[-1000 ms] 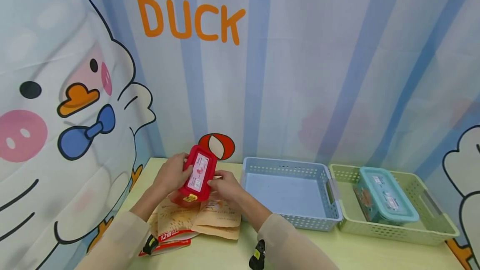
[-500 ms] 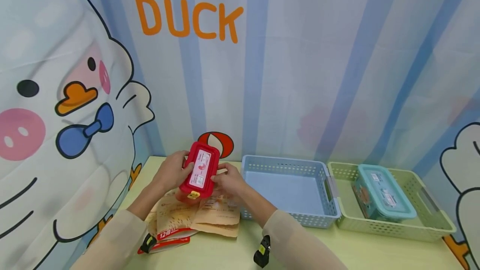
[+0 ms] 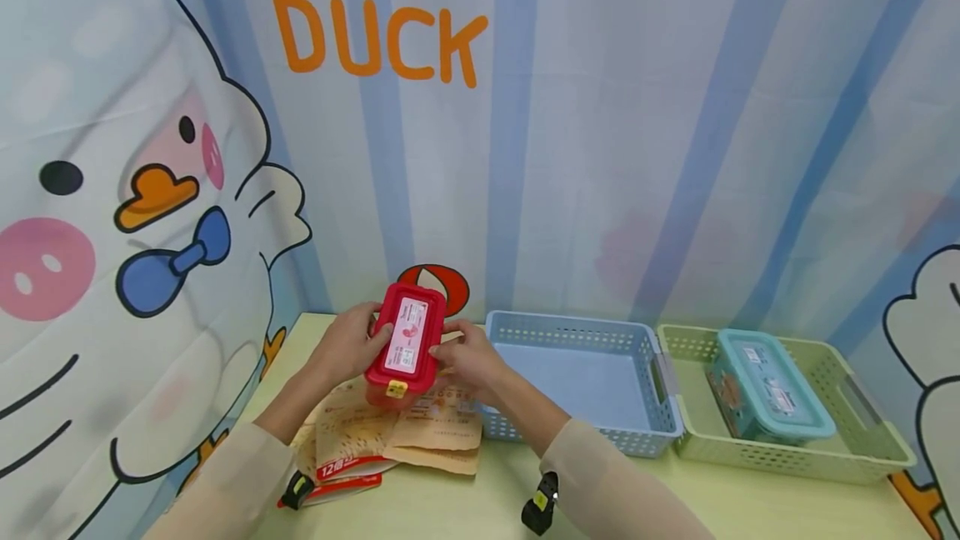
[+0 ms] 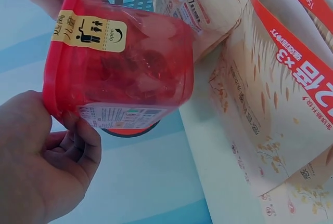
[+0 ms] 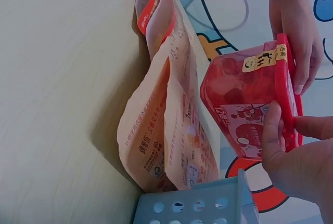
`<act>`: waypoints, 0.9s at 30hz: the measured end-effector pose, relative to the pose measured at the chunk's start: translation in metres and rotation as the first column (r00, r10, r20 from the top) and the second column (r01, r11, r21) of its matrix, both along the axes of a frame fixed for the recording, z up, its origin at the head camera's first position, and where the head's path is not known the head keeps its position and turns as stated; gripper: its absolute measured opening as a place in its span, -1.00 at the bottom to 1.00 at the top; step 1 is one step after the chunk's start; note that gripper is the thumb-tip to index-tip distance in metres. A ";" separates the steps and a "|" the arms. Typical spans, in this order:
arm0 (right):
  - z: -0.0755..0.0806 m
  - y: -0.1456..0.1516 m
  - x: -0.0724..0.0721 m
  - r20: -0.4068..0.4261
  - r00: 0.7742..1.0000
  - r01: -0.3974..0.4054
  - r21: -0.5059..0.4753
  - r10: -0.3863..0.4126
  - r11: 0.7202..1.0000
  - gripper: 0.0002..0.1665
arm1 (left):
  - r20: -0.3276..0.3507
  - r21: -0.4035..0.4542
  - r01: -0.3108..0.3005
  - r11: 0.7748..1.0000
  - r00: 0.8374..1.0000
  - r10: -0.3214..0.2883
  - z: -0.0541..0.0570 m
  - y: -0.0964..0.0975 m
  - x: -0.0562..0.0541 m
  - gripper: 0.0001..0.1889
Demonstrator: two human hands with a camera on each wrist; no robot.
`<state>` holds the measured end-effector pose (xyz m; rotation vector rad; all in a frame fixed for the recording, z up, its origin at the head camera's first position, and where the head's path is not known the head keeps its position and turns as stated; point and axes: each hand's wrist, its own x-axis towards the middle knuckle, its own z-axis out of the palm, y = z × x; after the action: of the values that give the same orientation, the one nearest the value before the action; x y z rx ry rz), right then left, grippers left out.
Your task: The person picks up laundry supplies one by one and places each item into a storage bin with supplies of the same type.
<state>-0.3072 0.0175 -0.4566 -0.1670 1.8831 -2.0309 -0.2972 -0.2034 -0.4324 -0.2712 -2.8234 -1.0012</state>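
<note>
A see-through red plastic box [image 3: 406,333] with a red lid and a white label is held in the air between both hands. My left hand [image 3: 341,350] grips the lid's left edge, thumb on top. Opposite it, my right hand [image 3: 471,359] pinches the lid's right edge between thumb and fingers. In the left wrist view, the box's clear side [image 4: 145,60] shows pieces inside and a yellow seal sticker [image 4: 93,34] over the lid edge. Below the box stand several tan pouches [image 3: 438,432] with red trim, partly hidden by box and hands.
Right of the pouches a light blue perforated basket [image 3: 622,442] stands on the pale table [image 3: 450,515]. Beside it a green basket [image 3: 795,463] holds a teal lidded box [image 3: 780,394]. A printed duck curtain [image 3: 585,148] hangs behind.
The red box has shifted slightly right and up, turning a little more upright. My right hand has moved a bit up and right with it, its fingers shifting on the edge.
</note>
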 end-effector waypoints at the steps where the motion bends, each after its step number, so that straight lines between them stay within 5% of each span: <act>1: 0.002 0.002 0.001 0.000 1.000 -0.003 -0.008 0.003 1.000 -0.48 | -0.001 0.000 0.003 1.000 1.000 -0.003 0.001 0.001 0.000 -0.44; 27: 0.020 0.027 0.003 -0.057 0.998 0.001 0.026 0.000 1.000 -0.51 | -0.033 0.022 -0.024 0.999 0.999 0.024 0.010 0.023 0.004 -0.50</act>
<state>-0.3045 0.0450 -0.4362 -0.2204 1.9436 -2.0207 -0.2934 -0.1801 -0.4225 -0.2487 -2.7777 -1.0122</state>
